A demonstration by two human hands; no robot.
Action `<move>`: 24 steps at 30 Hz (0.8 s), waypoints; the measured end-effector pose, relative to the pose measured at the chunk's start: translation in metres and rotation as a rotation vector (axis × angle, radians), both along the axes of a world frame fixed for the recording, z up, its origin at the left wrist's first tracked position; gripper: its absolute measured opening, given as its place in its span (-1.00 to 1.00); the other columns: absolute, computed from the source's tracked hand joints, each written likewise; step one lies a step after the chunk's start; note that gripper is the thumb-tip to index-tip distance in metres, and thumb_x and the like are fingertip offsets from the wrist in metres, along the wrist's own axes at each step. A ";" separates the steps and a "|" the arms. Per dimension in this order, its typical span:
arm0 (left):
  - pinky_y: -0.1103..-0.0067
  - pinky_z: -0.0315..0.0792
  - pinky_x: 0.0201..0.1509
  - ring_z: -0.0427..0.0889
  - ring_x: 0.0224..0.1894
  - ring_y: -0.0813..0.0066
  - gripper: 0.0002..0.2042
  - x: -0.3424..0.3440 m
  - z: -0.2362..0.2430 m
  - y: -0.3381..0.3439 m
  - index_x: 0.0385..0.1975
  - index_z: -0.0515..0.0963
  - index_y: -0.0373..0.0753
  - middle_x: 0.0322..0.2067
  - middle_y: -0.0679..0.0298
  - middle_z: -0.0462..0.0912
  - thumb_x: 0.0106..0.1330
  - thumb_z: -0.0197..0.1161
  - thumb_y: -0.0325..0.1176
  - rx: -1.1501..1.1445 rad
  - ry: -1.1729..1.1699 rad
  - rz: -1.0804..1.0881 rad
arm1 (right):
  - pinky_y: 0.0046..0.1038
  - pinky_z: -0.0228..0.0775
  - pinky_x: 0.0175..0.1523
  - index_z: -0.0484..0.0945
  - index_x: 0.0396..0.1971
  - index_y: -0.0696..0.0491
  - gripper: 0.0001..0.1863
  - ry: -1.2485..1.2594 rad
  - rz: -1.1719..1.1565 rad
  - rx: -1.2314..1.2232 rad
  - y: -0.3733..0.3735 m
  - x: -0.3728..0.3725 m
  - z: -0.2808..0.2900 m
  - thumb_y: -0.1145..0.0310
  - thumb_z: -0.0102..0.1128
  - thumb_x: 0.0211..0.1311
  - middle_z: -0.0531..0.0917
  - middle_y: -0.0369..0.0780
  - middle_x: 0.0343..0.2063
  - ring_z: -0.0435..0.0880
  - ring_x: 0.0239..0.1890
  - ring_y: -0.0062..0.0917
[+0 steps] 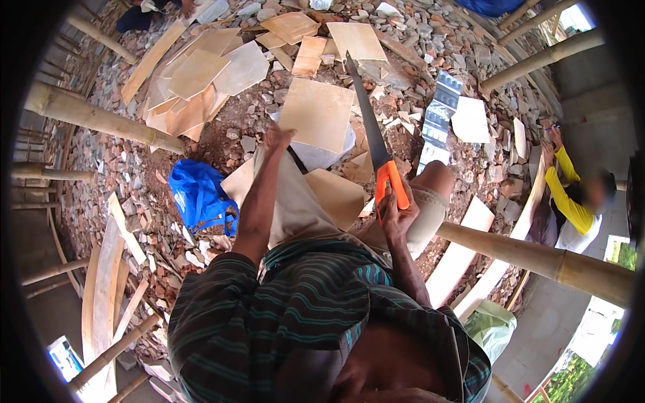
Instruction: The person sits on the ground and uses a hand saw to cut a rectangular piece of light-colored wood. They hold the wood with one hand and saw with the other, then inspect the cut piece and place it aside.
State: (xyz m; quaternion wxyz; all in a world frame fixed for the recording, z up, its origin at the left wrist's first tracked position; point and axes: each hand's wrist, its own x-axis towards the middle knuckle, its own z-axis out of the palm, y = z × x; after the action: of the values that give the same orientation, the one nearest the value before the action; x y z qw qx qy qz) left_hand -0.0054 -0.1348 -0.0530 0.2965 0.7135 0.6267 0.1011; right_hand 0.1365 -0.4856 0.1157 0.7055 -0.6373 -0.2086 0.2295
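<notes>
My left hand grips the lower-left corner of a square plywood piece, which lies over a white board near my left knee. My right hand is closed on the orange handle of a handsaw; its dark blade points forward and up, just right of that plywood piece, with the tip over another board. Below the held piece, more cut plywood sits between my legs. A segmented silvery sheet lies to the right, beyond my right knee.
Rubble covers the floor, with plywood offcuts at upper left and a blue bag at left. Bamboo poles cross both sides. A co-worker in yellow sleeves works at far right; another person's hand shows at top left.
</notes>
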 end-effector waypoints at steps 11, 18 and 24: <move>0.32 0.40 0.14 0.62 -0.02 0.21 -0.51 0.053 0.014 0.094 0.19 0.46 -0.19 -0.03 0.06 0.63 0.18 0.21 -0.38 -0.077 -0.168 -0.536 | -0.68 0.41 -0.27 0.43 0.17 0.26 -0.53 -0.117 -0.082 -0.007 -0.009 0.000 -0.010 0.43 0.22 0.30 0.66 -0.29 -0.25 0.52 -0.37 -0.76; -0.01 -0.41 0.47 -0.30 0.49 -0.16 -0.40 0.114 -0.006 0.017 0.38 0.19 -0.11 0.46 -0.05 -0.15 0.28 0.04 -0.25 0.595 0.264 -0.368 | -0.50 0.44 0.06 0.41 0.19 0.23 -0.52 -0.230 -0.039 -0.158 0.019 0.004 -0.011 0.50 0.20 0.26 0.68 -0.13 -0.11 0.61 -0.08 -0.58; 0.00 -0.34 0.47 -0.07 0.48 0.00 -0.57 0.168 -0.034 0.010 0.19 0.37 -0.17 0.38 0.04 0.16 0.36 -0.01 -0.19 0.550 -0.122 -0.392 | -0.46 0.46 0.06 0.38 0.22 0.21 -0.47 -0.293 0.043 -0.240 0.058 0.013 -0.026 0.52 0.18 0.23 0.69 -0.06 -0.12 0.63 -0.07 -0.58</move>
State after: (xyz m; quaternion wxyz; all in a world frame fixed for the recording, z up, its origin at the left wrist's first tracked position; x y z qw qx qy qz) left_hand 0.1623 -0.1243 -0.0870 0.1434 0.8664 0.4079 0.2498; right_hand 0.1491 -0.4273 0.0892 0.5814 -0.7389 -0.2938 0.1723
